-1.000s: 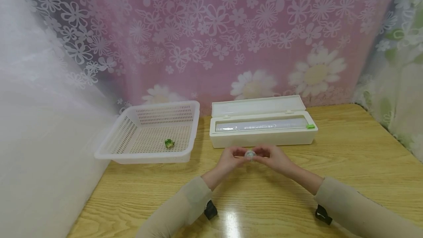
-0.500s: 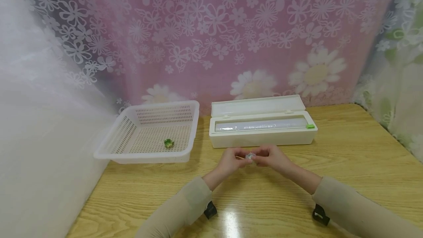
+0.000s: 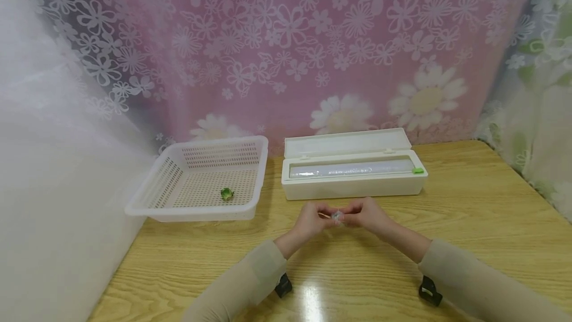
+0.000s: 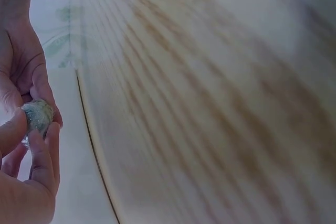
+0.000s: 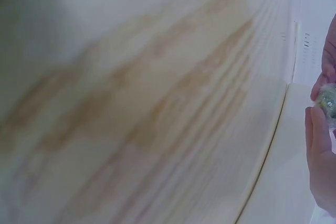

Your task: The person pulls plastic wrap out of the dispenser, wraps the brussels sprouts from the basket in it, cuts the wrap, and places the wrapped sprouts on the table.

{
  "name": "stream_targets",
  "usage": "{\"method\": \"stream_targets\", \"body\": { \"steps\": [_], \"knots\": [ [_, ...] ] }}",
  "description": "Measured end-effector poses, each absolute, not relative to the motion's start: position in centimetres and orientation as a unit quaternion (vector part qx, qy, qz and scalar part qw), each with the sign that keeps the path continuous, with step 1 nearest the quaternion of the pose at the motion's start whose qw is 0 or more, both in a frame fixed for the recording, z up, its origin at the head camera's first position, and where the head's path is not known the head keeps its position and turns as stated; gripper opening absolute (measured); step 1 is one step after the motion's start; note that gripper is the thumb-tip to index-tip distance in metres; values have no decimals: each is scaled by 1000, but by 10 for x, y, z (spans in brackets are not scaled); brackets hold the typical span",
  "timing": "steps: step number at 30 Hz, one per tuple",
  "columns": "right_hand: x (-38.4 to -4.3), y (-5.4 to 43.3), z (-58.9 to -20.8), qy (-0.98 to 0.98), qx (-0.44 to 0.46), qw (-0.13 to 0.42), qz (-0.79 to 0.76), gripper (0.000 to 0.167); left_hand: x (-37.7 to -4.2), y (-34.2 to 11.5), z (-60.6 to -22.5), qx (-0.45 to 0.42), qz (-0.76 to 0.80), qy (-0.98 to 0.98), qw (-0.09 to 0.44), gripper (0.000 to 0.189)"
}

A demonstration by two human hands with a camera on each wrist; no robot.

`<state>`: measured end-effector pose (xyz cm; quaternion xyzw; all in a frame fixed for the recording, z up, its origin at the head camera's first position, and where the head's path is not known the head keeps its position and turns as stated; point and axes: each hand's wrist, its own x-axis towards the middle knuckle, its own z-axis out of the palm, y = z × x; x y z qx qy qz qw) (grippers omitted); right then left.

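Observation:
Between my hands is a small round green Brussels sprout (image 3: 337,216) wrapped in clear cling film. My left hand (image 3: 308,221) pinches it from the left with thumb and fingers. From the right, the fingertips of my right hand (image 3: 370,214) pinch the same bundle. Up close in the left wrist view, the wrapped sprout (image 4: 41,114) looks pale green under shiny, crinkled film. In the right wrist view the bundle (image 5: 329,102) is partly cut off by the frame's edge. Fingers hide much of it.
Behind my hands stands a white cling film box (image 3: 355,190) with its lid raised, a film roll (image 3: 353,169) inside and a green slider (image 3: 417,170) at its right end. To the left, a white plastic basket (image 3: 192,212) holds a bare Brussels sprout (image 3: 227,194).
Both hands stay together in nearly the same place. The wrapped sprout has turned and dipped slightly between the fingertips, and the fingers have shifted on its film.

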<state>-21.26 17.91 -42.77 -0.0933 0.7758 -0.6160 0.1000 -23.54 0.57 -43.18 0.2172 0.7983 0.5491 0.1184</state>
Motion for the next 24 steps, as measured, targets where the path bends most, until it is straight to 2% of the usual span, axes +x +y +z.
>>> {"method": "stream_targets", "body": {
  "steps": [5,13,18,24],
  "knots": [
    [-213,178,-428,770,-79,112,-623,30,-236,5,-432,205,551,799,129,18],
    [-215,179,-425,743,-40,138,-654,33,-237,6,-433,216,543,799,142,31],
    [-216,178,-421,734,-20,167,-658,38,-237,7,-431,217,531,808,133,31],
    [-215,180,-418,719,-25,176,-672,37,-236,8,-427,193,530,812,149,31]
  ]
}}
